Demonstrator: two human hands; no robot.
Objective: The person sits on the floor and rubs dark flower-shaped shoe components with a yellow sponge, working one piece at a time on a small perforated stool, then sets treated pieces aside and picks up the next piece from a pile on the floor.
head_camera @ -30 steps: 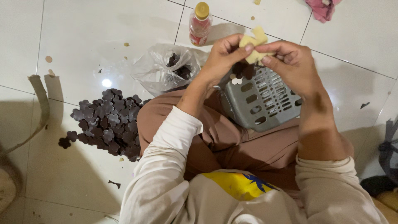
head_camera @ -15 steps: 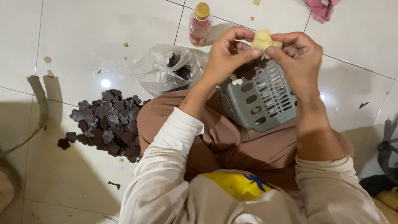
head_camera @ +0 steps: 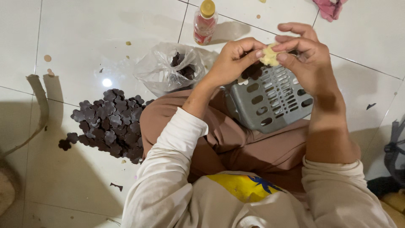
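My left hand and my right hand meet above a grey slotted basket resting on my lap. Both pinch a small pale yellow flower-shaped piece between their fingertips. A dark brown flower-shaped piece shows just under my left hand, inside the basket's rim. The basket tilts against my brown-clad legs.
A heap of dark brown flower-shaped pieces lies on the white tiled floor at left. A clear plastic bag with more dark pieces sits beside my knee. A small bottle with a yellow cap stands beyond it. Pink cloth lies at top right.
The pale piece was spread between my hands above the basket; my fingers have since drawn closer and now press it into a compact shape. The basket and heap have stayed put.
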